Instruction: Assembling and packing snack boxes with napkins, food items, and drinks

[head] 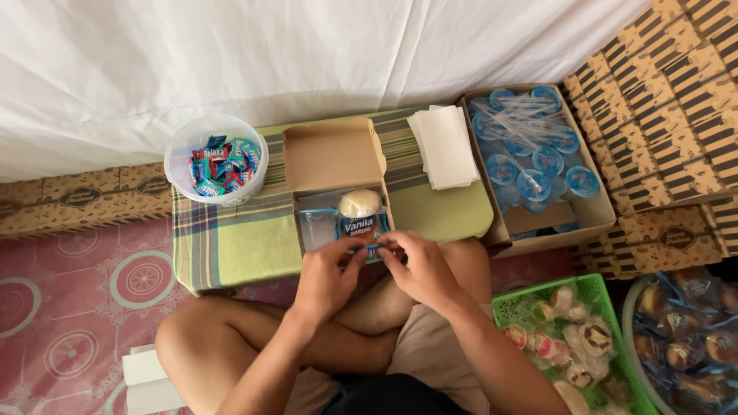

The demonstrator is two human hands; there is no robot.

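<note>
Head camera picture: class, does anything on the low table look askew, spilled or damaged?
Nothing stands out. The open snack box sits flat, both hands pinch a small blue packet at its front edge, and the sweets tub stands upright, nothing spilled.

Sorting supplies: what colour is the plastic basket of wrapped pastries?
Green plastic mesh basket, clearest in the head view.

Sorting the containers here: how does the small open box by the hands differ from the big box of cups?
The small open box sits on the striped cloth, lid flipped back; the big box stands beside the cloth, flaps out. The small box holds a bun and a packet; the big one holds blue-lidded cups and straws. Both are brown cardboard.
</note>
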